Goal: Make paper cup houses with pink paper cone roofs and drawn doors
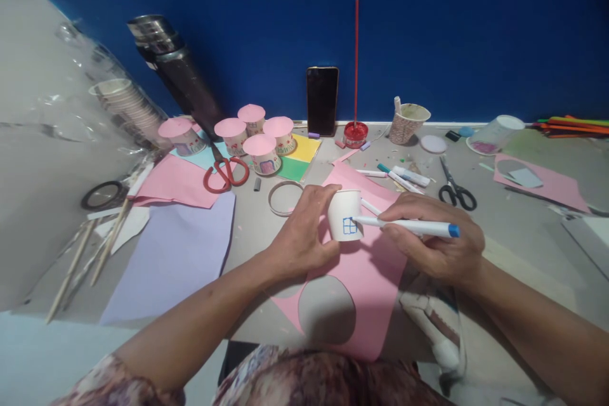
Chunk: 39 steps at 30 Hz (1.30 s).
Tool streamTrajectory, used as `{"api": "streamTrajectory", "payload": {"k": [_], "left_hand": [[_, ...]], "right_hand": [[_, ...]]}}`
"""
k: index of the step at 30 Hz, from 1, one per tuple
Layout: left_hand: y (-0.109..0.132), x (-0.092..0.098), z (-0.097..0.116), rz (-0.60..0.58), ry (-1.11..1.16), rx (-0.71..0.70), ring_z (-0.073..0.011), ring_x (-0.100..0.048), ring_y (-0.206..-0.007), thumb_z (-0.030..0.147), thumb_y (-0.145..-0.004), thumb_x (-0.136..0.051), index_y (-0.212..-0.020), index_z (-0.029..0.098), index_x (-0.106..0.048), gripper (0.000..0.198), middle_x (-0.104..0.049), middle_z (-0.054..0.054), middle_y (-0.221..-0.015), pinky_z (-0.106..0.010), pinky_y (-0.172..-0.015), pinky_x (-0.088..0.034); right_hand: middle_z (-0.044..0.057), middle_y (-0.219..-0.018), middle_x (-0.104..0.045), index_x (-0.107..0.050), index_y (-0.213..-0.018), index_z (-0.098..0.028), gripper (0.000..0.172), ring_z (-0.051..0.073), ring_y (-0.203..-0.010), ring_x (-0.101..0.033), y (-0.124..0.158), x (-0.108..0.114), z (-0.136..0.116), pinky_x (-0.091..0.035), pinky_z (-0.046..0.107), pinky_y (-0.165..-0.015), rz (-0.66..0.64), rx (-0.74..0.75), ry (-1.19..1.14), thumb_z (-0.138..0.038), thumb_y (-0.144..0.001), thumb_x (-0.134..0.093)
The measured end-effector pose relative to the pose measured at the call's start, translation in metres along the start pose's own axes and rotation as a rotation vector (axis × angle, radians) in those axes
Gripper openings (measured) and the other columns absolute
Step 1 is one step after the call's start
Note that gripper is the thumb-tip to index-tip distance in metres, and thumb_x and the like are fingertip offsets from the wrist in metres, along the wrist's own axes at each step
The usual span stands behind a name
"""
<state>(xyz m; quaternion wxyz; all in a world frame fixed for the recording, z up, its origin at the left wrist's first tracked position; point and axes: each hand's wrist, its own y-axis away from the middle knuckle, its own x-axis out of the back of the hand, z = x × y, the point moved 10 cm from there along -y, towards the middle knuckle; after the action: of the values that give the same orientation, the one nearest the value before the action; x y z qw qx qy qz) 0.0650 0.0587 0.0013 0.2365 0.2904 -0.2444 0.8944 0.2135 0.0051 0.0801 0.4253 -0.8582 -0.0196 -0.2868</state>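
Note:
My left hand [307, 231] holds a small white paper cup [337, 219] by its side, above a pink sheet [375, 279] with a round hole cut in it. A blue window shape with four panes is drawn on the cup. In my right hand [435, 238] is a white marker [419, 226] with a blue end, and its tip touches the cup beside the drawing. Several decorated cups with pink round tops, one of them near the front [265, 163], stand at the back left.
Red-handled scissors [226, 174], a lilac sheet [176, 260] and a black flask [185, 76] lie or lean left. A phone [322, 101] stands at the back, beside a red stick [356, 63] upright in a red base. Black scissors [455, 190] and a patterned cup [408, 124] are right.

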Motion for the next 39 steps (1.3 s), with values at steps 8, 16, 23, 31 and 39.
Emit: {"api": "streamTrajectory", "payload": {"k": [8, 16, 23, 31, 39], "left_hand": [[0.0, -0.0005, -0.0007, -0.007, -0.003, 0.008, -0.0317, -0.054, -0.125, 0.015, -0.074, -0.068, -0.144, 0.025, -0.044, 0.075, -0.057, -0.012, -0.136, -0.049, -0.105, -0.05], [-0.0003, 0.0004, -0.0005, 0.005, 0.008, -0.004, -0.031, -0.055, -0.123, 0.019, -0.076, -0.07, -0.141, 0.024, -0.046, 0.069, -0.058, -0.012, -0.134, -0.047, -0.104, -0.05], [0.0003, -0.001, -0.0024, -0.002, 0.021, -0.004, -0.0308, -0.053, -0.126, 0.015, -0.075, -0.07, -0.142, 0.023, -0.044, 0.072, -0.056, -0.012, -0.136, -0.047, -0.106, -0.05], [0.0001, -0.0004, 0.0003, -0.003, 0.018, -0.008, -0.0298, -0.053, -0.125, 0.019, -0.078, -0.069, -0.141, 0.02, -0.046, 0.067, -0.056, -0.013, -0.136, -0.045, -0.107, -0.049], [0.0001, -0.0011, 0.0015, -0.007, 0.01, -0.026, -0.03, -0.053, -0.124, 0.016, -0.075, -0.067, -0.141, 0.02, -0.045, 0.07, -0.056, -0.013, -0.136, -0.046, -0.106, -0.049]], "right_hand": [[0.002, -0.073, -0.077, -0.076, -0.092, -0.025, 0.02, 0.019, -0.06, -0.071, -0.0008, 0.0028, -0.0008, -0.057, 0.032, -0.059, 0.032, -0.016, 0.005, -0.008, -0.088, -0.067], [0.001, -0.071, -0.075, -0.074, -0.09, -0.025, 0.02, 0.018, -0.057, -0.068, 0.0007, 0.005, 0.0016, -0.055, 0.031, -0.056, 0.046, -0.036, 0.03, -0.008, -0.089, -0.065], [0.001, -0.071, -0.074, -0.075, -0.09, -0.024, 0.019, 0.017, -0.057, -0.067, -0.0005, 0.0049, 0.0015, -0.053, 0.031, -0.055, 0.049, -0.028, 0.007, -0.007, -0.088, -0.066], [0.001, -0.07, -0.074, -0.073, -0.089, -0.023, 0.019, 0.017, -0.057, -0.067, -0.0003, 0.0046, 0.0008, -0.053, 0.03, -0.055, 0.05, -0.021, 0.012, -0.006, -0.089, -0.065], [0.001, -0.07, -0.073, -0.071, -0.09, -0.022, 0.017, 0.016, -0.057, -0.066, 0.0014, 0.0031, 0.0009, -0.052, 0.029, -0.056, 0.035, 0.0, 0.036, -0.006, -0.089, -0.065]]}}
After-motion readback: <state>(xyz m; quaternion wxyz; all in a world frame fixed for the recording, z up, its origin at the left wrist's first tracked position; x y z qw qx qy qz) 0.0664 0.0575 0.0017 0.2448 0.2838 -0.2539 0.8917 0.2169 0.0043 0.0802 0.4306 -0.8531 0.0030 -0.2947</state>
